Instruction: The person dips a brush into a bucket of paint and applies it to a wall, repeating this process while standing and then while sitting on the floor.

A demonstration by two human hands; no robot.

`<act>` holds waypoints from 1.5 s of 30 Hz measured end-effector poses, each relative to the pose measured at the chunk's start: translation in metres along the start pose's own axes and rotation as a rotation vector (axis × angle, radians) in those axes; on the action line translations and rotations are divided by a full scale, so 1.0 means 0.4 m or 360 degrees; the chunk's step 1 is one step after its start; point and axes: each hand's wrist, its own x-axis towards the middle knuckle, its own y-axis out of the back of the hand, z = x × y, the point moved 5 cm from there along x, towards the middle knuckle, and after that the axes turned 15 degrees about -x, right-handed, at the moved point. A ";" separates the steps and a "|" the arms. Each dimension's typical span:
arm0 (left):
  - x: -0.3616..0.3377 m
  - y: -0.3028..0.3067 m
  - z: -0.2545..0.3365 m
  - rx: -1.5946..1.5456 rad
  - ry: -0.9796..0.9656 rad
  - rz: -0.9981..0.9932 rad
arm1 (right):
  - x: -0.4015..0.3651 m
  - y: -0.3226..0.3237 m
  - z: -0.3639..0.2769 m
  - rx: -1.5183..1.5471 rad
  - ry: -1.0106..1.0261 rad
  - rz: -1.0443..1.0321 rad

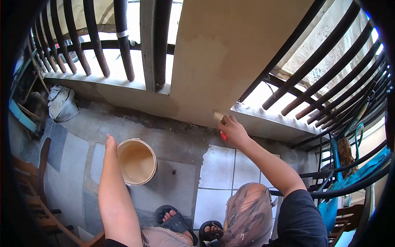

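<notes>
My right hand (233, 131) grips a paintbrush (218, 116) with pale bristles and a red handle end that shows below the fist. Its bristles are at the lower part of the beige pillar (214, 74), close to the wall's foot. Damp-looking darker patches mark the pillar's surface. On the left, my left hand (111, 145) is at the side of a cream plastic bucket (153, 154), thumb up near the rim; the other fingers are hidden, and it appears to hold the bucket. Light tan liquid or coating shows inside the bucket.
Dark metal bars (92, 41) rise from the low wall on both sides of the pillar. A whitish sack (62, 103) sits at the left corner. Wooden furniture (31, 187) stands at left. Blue items (372, 175) and black rails are at right. White tiles (214, 171) cover part of the floor.
</notes>
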 end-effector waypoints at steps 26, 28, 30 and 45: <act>-0.047 0.011 0.005 -0.0110 0.0125 -0.0066 | 0.010 0.033 0.051 -0.0024 -0.0137 0.0178; -0.072 0.001 0.015 -0.0245 0.0181 -0.0063 | 0.031 0.179 0.107 0.0020 -0.0312 0.0346; -0.049 0.001 0.012 -0.0265 0.0198 -0.0062 | 0.034 0.321 0.150 -0.0046 -0.0234 0.0860; -0.071 0.044 0.018 -0.0111 0.0014 -0.0133 | 0.059 0.072 -0.030 0.0070 -0.0014 0.0278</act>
